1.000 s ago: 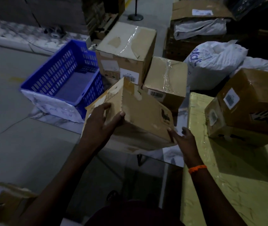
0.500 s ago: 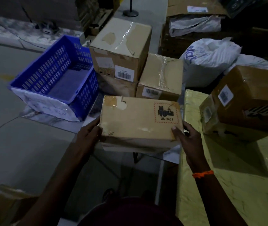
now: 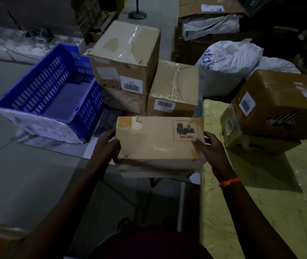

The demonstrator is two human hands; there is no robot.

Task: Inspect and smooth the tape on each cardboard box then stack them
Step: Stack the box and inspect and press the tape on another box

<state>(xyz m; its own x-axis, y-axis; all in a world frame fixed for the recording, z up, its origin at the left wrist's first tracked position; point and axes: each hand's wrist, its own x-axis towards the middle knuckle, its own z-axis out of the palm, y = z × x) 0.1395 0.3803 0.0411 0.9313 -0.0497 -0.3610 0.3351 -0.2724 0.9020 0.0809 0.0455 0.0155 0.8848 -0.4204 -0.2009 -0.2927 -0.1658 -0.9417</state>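
The box (image 3: 156, 146), gripped at its ends by the left hand (image 3: 107, 146) and right hand (image 3: 209, 149), is held before the stacked boxes (image 3: 124, 58), apparently not yet stacked.

both forearms reach forward from the bottom of the view, angled slightly toward each other. the left hand (image 3: 108, 144) grips the left end of a cardboard box (image 3: 154, 146), fingers curled against its side. the right hand (image 3: 209, 146) grips the right end, thumb lying on the top face, an orange band (image 3: 230, 182) round its wrist.
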